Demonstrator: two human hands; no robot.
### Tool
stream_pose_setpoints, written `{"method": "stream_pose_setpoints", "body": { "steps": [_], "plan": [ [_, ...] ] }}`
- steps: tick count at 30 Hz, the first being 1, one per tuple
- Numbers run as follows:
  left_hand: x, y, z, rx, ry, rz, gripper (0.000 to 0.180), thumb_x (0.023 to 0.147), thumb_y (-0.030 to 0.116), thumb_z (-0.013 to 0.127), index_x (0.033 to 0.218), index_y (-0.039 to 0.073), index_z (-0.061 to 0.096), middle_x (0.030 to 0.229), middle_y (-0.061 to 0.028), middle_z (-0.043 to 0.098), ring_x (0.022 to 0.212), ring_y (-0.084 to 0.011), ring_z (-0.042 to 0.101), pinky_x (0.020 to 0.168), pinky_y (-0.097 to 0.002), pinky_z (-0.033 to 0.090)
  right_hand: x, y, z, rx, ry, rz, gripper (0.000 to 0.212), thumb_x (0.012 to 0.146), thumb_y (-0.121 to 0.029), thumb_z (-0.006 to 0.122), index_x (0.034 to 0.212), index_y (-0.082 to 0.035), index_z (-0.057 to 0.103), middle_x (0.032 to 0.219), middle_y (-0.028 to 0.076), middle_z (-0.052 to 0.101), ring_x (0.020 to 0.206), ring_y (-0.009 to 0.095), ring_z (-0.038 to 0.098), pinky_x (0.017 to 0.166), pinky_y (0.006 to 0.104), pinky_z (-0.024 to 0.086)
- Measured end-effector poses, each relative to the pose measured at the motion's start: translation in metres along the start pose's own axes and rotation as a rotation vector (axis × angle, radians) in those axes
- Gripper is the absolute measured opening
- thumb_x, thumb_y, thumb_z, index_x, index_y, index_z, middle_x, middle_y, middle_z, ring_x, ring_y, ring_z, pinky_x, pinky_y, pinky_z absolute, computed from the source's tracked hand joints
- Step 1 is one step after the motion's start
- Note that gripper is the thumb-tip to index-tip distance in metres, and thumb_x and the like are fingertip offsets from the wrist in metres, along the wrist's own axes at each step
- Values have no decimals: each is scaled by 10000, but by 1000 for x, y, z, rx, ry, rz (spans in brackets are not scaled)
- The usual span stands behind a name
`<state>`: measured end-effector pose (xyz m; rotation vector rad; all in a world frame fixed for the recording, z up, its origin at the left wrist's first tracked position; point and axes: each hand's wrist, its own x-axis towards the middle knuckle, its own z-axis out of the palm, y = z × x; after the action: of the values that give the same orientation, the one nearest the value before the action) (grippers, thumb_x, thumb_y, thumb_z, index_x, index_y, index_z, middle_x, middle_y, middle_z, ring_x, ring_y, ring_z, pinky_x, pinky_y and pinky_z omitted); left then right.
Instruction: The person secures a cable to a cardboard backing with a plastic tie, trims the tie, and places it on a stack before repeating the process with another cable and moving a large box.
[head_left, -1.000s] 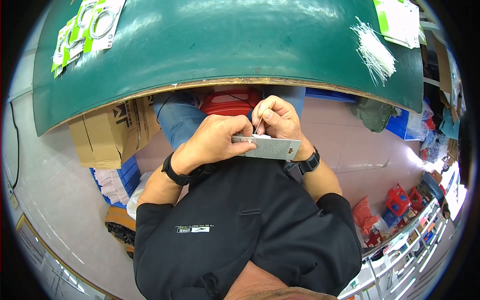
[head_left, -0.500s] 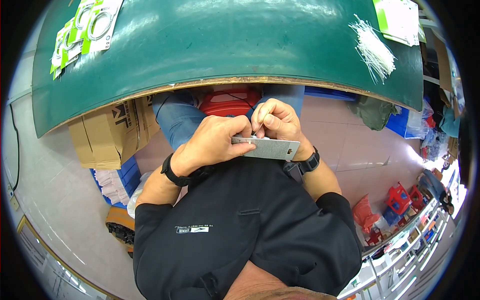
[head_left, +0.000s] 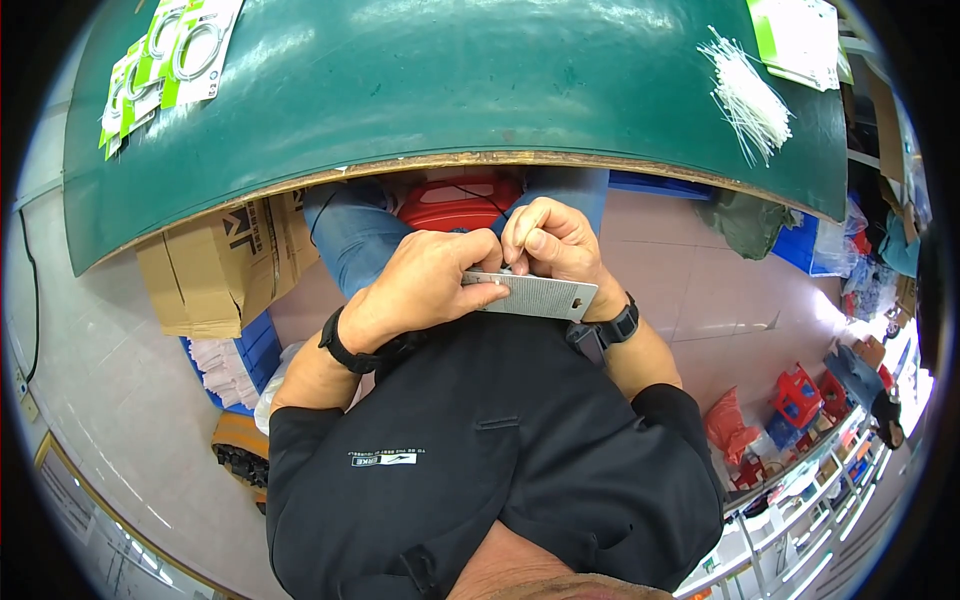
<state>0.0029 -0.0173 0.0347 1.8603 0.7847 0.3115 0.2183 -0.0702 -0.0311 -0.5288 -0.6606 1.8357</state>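
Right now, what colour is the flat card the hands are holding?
Silvery grey, with a fine dotted texture. The card shows best in the head view, held between both hands.

A small packing workshop. A green-topped workbench (head_left: 450, 90) holds white cable ties (head_left: 750, 95) and packaged rings (head_left: 165, 60). Cardboard boxes (head_left: 215, 265) sit underneath.

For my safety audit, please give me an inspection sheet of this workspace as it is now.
Surface: green table, wooden front edge, mostly bare.
Job's things: grey flat card held over the lap, below the table edge.
Clutter: bundle of white ties and packaged rings at the far corners; cardboard box under the table.
Hands: left hand grips the card's left end; right hand pinches at its top edge.
Cables: dark cable on the floor, left.
Surroundings: red stool, tiled floor, shelving at right.
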Motion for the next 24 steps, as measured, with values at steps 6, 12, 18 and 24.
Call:
{"method": "stream_pose_setpoints", "body": {
  "steps": [6, 12, 18, 24],
  "plan": [
    [-1, -4, 1, -26, -25, -12, 310, 796, 157, 886, 840, 74, 590, 697, -80, 644, 613, -291, 661, 546, -365, 477, 0, -1, 0, -1, 49, 28, 198, 1075, -216, 633, 1015, -29, 612, 971, 106, 703, 735, 108, 637, 681, 246, 517],
    [-1, -7, 3, -14, -6, 11, 305, 797, 166, 890, 840, 79, 601, 687, -73, 644, 598, -276, 657, 534, -360, 471, -1, 1, -1, -33, 119, 62, 240, 1083, -252, 621, 1024, -22, 587, 973, 144, 683, 669, 99, 644, 615, 224, 531],
    [0, -6, 3, -6, -6, 28, 305, 795, 173, 895, 841, 82, 608, 689, -72, 651, 594, -271, 661, 527, -354, 471, 0, 2, 0, 2, 123, 60, 244, 1082, -255, 623, 1020, -23, 585, 973, 145, 685, 663, 98, 640, 611, 227, 531],
    [0, -5, 3, 10, -21, 36, 304, 794, 183, 901, 839, 87, 616, 693, -69, 662, 597, -271, 675, 525, -354, 486, -2, -1, -5, -54, 97, 99, 191, 1089, -225, 613, 1041, -41, 601, 992, 97, 708, 722, 104, 655, 653, 238, 534]
  ]
}}
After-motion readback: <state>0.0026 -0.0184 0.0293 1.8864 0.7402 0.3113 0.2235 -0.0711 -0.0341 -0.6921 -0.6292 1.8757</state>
